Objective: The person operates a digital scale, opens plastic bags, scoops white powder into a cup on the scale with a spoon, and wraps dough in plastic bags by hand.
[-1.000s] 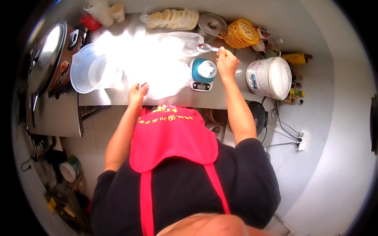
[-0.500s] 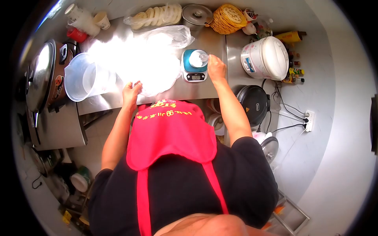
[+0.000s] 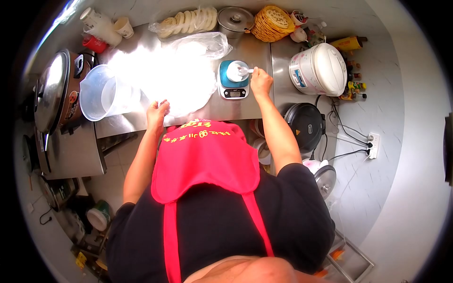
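My right hand (image 3: 261, 83) is closed on the handle of a spoon (image 3: 244, 71), whose bowl is in a small cup of white stuff (image 3: 234, 71). That cup stands on a blue-topped kitchen scale (image 3: 233, 86); its display is too small to read. My left hand (image 3: 157, 114) is closed at the lower left edge of a clear plastic bag (image 3: 200, 101), pinching it. Glare washes out most of the bag and whatever lies in it. Left of the bag is a large translucent measuring jug (image 3: 96, 94).
A rice cooker (image 3: 316, 70) stands at the right, a wicker basket (image 3: 272, 23) and a lidded pot (image 3: 235, 20) at the back. Bagged flat rounds (image 3: 188, 22) lie beside them. Paper cups (image 3: 123, 28) stand back left, a large electric pan (image 3: 55, 92) far left.
From above the scale's back edge, my right hand has moved down and left, bringing the spoon into the cup. The view has shifted slightly; my left hand still pinches the bag's edge.
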A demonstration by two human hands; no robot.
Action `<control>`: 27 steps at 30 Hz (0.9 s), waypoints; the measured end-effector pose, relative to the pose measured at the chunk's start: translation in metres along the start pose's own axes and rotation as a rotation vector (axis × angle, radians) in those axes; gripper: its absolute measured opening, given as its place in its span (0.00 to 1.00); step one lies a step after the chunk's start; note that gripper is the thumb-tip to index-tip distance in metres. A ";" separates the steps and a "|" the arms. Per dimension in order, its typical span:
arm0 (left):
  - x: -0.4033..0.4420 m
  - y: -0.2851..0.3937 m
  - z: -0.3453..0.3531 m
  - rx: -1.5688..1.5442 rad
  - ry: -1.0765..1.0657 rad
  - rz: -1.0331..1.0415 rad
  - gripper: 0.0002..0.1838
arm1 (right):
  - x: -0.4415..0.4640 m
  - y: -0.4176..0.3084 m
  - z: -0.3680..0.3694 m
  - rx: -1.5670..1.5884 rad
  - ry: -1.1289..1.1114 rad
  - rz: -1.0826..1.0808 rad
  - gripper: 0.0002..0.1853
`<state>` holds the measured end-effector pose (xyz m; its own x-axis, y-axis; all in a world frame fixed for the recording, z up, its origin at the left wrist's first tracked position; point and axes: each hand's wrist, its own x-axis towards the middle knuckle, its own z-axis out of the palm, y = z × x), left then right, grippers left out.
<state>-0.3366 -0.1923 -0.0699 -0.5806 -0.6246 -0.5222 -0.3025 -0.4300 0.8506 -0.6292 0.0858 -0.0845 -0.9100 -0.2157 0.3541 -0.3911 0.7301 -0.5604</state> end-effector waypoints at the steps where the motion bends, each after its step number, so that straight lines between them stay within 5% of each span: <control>1: 0.000 0.001 0.000 -0.001 0.001 -0.005 0.12 | 0.000 0.002 0.003 0.001 -0.009 0.025 0.17; 14: -0.001 -0.002 -0.003 0.012 0.001 0.004 0.11 | 0.006 -0.009 -0.039 0.339 -0.095 0.389 0.20; 27: 0.002 0.002 0.001 0.023 -0.002 -0.006 0.13 | 0.004 -0.020 -0.046 0.401 -0.104 0.457 0.20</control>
<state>-0.3392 -0.1938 -0.0687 -0.5799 -0.6211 -0.5272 -0.3230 -0.4188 0.8487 -0.6187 0.1006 -0.0373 -0.9985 -0.0153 -0.0520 0.0389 0.4671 -0.8833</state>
